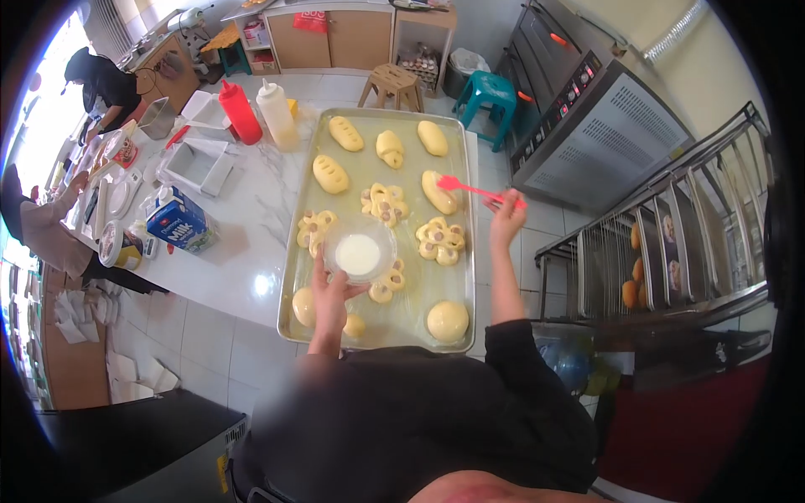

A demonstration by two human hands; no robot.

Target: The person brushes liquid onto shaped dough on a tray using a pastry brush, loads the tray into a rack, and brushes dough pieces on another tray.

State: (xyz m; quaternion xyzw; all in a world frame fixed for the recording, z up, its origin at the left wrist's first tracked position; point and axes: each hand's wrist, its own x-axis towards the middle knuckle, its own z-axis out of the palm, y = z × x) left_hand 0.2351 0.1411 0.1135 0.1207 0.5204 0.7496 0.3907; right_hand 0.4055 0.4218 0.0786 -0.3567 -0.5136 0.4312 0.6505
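My right hand [506,216] is closed on the handle of a red pastry brush [471,189]. The brush head touches an oval dough roll [439,194] at the right of a large baking tray [288,277]. In my left hand [332,295] is a clear bowl [386,243] of white liquid [357,254], held over the tray. Flower-shaped dough pieces [440,241] lie beside and partly behind the bowl. Slashed oval rolls [330,174], a twisted roll [389,149] and a round bun [448,321] also sit on the tray.
A milk carton [181,220], a red squeeze bottle [241,113] and a white one [276,116] stand on the marble table [243,243] at left. At right are an oven [604,117] and a tray rack [654,243]. People [101,84] work at the far left.
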